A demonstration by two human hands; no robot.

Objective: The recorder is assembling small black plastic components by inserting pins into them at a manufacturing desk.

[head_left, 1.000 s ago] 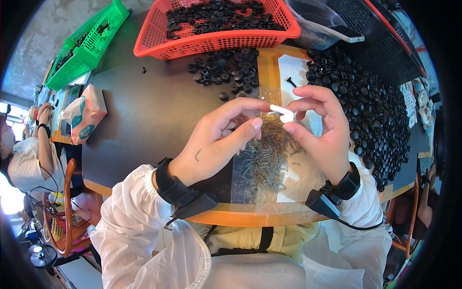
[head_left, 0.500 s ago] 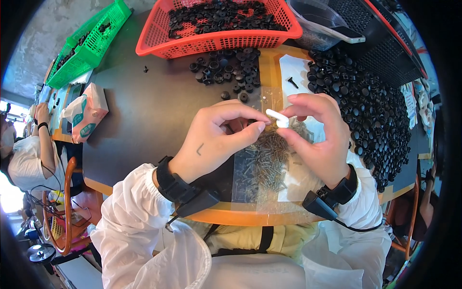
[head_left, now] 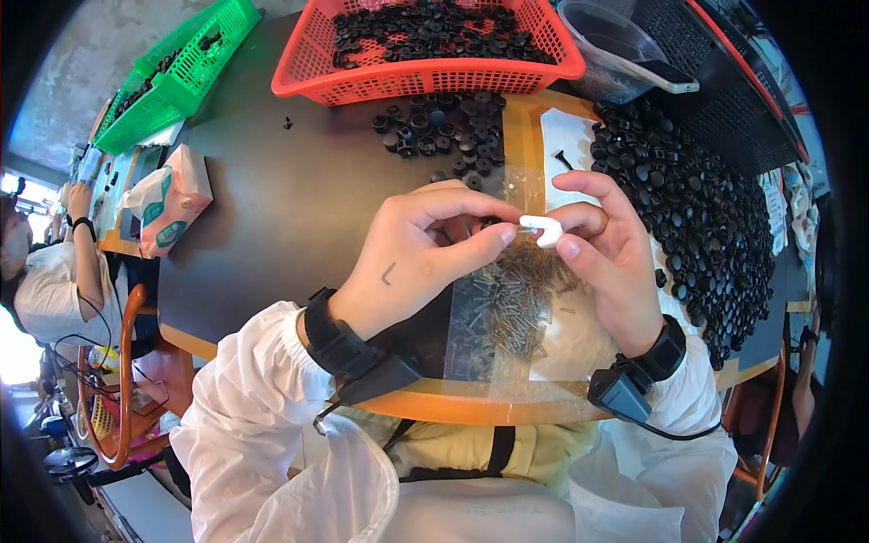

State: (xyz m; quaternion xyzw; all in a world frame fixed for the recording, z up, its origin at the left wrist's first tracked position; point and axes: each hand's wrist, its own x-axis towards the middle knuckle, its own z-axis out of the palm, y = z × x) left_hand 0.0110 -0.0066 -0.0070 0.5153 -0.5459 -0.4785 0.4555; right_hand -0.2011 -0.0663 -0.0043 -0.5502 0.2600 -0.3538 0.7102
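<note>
Both hands meet over the middle of the dark bench [head_left: 272, 208]. The right hand [head_left: 615, 262] pinches a small white plastic part [head_left: 541, 230] between thumb and forefinger, its other fingers curled loosely underneath. The left hand [head_left: 425, 258] comes in from nine o'clock, thumb and forefinger pressed together on something thin at the white part's left end; it looks like one small screw, though it is too small to tell for certain.

Directly below the hands, toward six o'clock, a clear plastic bag [head_left: 507, 312] lies flat with a heap of small metal screws [head_left: 511, 303] on it. At three o'clock a wide spread of black round caps [head_left: 706, 208] covers the bench; more sit at twelve o'clock before a red basket [head_left: 425, 45]. A green basket [head_left: 172, 77] stands at eleven o'clock and a tissue pack [head_left: 167, 199] at ten.

The step in hand seems to be fitting a screw into the white part. The next move likely calls for keeping the two pieces aligned and steady while pushing in.
</note>
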